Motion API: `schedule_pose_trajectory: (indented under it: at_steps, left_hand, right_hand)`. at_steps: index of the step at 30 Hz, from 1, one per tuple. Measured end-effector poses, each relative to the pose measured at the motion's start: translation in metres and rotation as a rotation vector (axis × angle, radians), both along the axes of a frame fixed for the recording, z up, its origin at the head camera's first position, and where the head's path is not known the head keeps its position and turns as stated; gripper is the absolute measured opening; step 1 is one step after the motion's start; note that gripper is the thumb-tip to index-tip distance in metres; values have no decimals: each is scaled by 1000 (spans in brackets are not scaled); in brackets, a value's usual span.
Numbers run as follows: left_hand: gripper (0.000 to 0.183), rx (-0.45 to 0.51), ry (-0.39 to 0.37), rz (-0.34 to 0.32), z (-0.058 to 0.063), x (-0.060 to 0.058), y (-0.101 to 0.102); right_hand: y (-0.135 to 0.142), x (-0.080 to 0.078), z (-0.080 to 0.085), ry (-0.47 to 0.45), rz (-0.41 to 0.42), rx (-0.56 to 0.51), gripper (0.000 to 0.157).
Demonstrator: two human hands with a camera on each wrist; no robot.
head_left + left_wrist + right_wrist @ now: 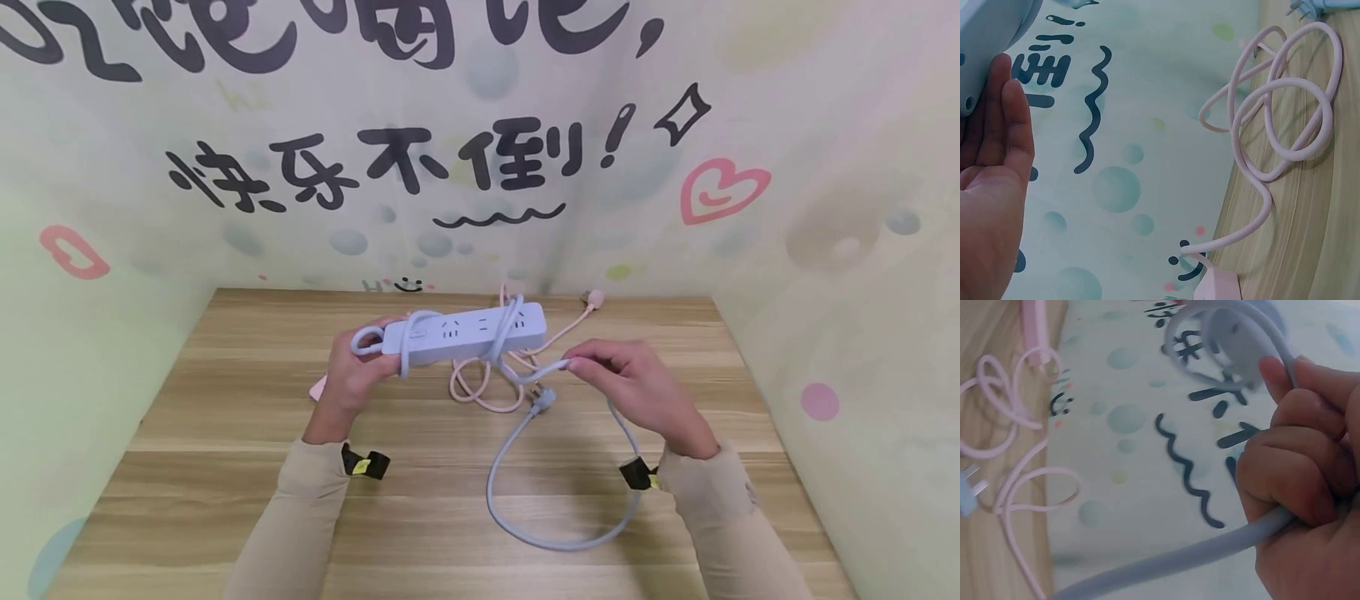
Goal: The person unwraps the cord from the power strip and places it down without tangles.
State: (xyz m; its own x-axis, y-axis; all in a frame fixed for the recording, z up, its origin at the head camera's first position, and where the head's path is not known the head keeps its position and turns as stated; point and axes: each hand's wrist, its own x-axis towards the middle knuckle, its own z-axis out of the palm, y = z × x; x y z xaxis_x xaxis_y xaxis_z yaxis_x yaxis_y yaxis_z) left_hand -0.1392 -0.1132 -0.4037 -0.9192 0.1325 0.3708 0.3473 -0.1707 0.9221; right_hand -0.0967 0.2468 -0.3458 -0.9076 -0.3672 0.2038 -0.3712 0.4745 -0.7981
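A light blue power strip [465,332] is held up over the table, tilted slightly, its sockets toward me. My left hand [351,375] grips its left end, thumb in front; in the left wrist view the fingers [1013,119] lie along its underside. Turns of its blue cord [510,321] wrap the strip near both ends. To the right, my right hand [637,385] pinches that cord between thumb and index finger, and in the right wrist view the other fingers [1285,469] curl round it. The remaining cord loops down toward the table, ending at a blue plug [543,398].
Behind the strip, a loosely coiled pink cord [487,406] lies on the wooden table [420,517]. Its pink plug [596,299] is near the back edge. A pink block [1034,331] is partly hidden behind my left hand in the head view. Printed walls enclose the table.
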Motion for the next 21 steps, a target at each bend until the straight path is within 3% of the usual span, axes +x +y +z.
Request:
schedule_pose_trajectory:
  at_steps: [6,11,16,21]
  left_hand:
    - [56,49,-34,-55,4,7,-4]
    - [54,-50,-22,-105,2,10,-5]
    - [37,-161,-21,-132,-1,13,-7]
    - [41,-244,-37,-159,-4,15,-7]
  right_hand:
    - [0,-24,-34,-83,-39,151,18]
    - [4,-44,-56,-128,-113,167,26]
    - [8,-55,-63,-188,-190,147,34]
    - [9,-58,-60,-163,-248,154,36]
